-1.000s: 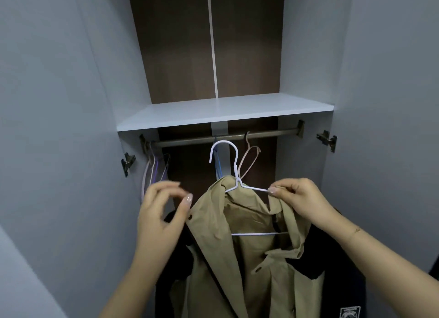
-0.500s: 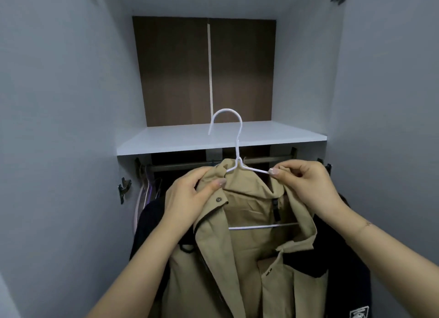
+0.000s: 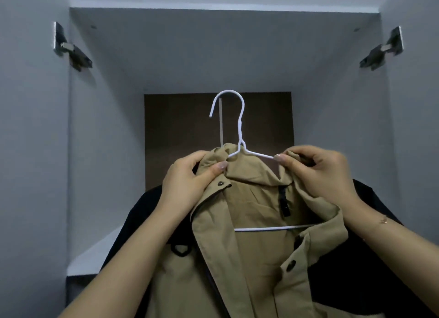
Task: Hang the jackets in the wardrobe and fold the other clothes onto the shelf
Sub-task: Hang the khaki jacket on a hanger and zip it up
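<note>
Upright — hanger (image 3: 238,137) hook leftward-open

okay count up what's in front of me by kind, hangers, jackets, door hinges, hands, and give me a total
White wire hanger: 1
Tan and black jacket: 1
Metal door hinges: 2, left hinge and right hinge
Hands gripping the jacket collar: 2, left hand and right hand
Total: 6

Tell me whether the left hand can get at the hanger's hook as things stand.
Probably yes. The white hanger's hook stands bare above the tan jacket, with nothing between it and the left hand, but that hand grips the collar and must let go first.
</note>
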Demonstrator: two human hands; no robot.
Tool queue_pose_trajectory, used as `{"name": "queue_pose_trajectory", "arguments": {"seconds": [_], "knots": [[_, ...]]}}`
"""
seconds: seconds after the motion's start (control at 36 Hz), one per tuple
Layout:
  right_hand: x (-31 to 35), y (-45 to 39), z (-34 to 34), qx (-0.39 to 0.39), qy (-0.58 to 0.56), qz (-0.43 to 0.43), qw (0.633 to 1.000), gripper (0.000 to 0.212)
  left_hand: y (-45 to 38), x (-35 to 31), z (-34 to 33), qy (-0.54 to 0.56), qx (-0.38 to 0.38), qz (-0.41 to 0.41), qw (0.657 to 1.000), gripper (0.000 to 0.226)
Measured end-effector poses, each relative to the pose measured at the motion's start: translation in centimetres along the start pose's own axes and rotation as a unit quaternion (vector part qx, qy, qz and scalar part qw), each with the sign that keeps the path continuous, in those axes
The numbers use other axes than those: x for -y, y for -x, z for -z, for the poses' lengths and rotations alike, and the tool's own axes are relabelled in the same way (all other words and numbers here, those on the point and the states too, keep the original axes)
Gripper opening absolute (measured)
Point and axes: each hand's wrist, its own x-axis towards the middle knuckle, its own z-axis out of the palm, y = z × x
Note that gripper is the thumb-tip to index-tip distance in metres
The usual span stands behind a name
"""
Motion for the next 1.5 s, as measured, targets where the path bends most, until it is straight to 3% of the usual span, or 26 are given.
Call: {"name": "queue_pose_trajectory", "arguments": {"seconds": [0.11,0.28,0.39,0.56,0.69,0.75,0.81,0.86,0.92,0.94,1.0,1.08,1.14,1.17,1.28,1.42,1.5], "knots": [[-4.9,-6.7,-3.2,0.01,0.005,0.001,1.0,0.033,-7.2,2.8,-2.0,-0.046,-0.014,-0.003,0.999,0.027],[-15.1,-12.3,-10.4,0.105,0.008,-0.034,0.994,0.016,-14.5,10.9,-6.4,-0.095,0.015,0.066,0.993,0.013],[-21.8,-12.1,-15.0,0.189,-0.034,-0.111,0.975,0.022,-16.8,17.8,-9.7,-0.129,0.057,0.122,0.982,0.019],[-30.9,-5.8,-20.4,0.304,-0.102,-0.238,0.917,0.029,-14.1,28.0,-14.0,-0.134,0.167,0.22,0.952,0.024],[-33.6,-2.7,-21.9,0.388,-0.073,-0.28,0.875,0.021,-10.4,32.0,-16.0,-0.12,0.196,0.302,0.925,0.039],[-33.7,-2.3,-21.9,0.406,-0.117,-0.345,0.838,0.017,-9.9,32.2,-16.1,-0.125,0.2,0.318,0.918,0.047],[-33.4,-2.2,-21.8,0.391,-0.191,-0.449,0.781,0.02,-9.8,32.1,-16.2,-0.113,0.201,0.333,0.914,0.043],[-33.2,-2.8,-21.6,0.305,-0.221,-0.504,0.778,0.015,-9.7,31.9,-16.1,-0.118,0.202,0.339,0.911,0.039],[-33.3,-4.2,-20.9,0.245,-0.209,-0.49,0.81,0.017,-9.8,31.7,-16.1,-0.127,0.199,0.341,0.91,0.036],[-33.1,-5.0,-20.3,0.257,-0.208,-0.465,0.821,0.023,-9.8,31.8,-16.2,-0.13,0.192,0.342,0.91,0.037],[-32.2,-6.9,-19.0,0.382,-0.212,-0.397,0.807,0.033,-9.8,31.8,-16.2,-0.144,0.166,0.346,0.912,0.037],[-30.0,-8.5,-17.8,0.654,-0.143,-0.254,0.698,0.038,-10.1,31.5,-16.0,-0.175,0.138,0.333,0.916,0.025],[-28.3,-8.1,-18.0,0.754,-0.039,-0.188,0.628,0.031,-10.3,31.0,-15.6,-0.183,0.129,0.319,0.921,0.02],[-27.7,-7.6,-18.3,0.77,0.006,-0.17,0.614,0.027,-10.4,30.7,-15.4,-0.161,0.118,0.321,0.926,0.015],[-27.1,-5.5,-19.6,0.736,0.088,-0.129,0.659,0.027,-11.2,27.3,-13.9,-0.016,0.071,0.364,0.929,0.016],[-25.4,-3.7,-19.9,0.705,0.166,-0.09,0.684,0.013,-10.6,20.8,-11.5,-0.12,0.176,0.294,0.932,0.016],[-23.7,-2.7,-18.9,0.651,0.191,-0.071,0.731,0.005,-7.9,16.6,-10.3,-0.22,0.246,0.234,0.915,0.02]]}}
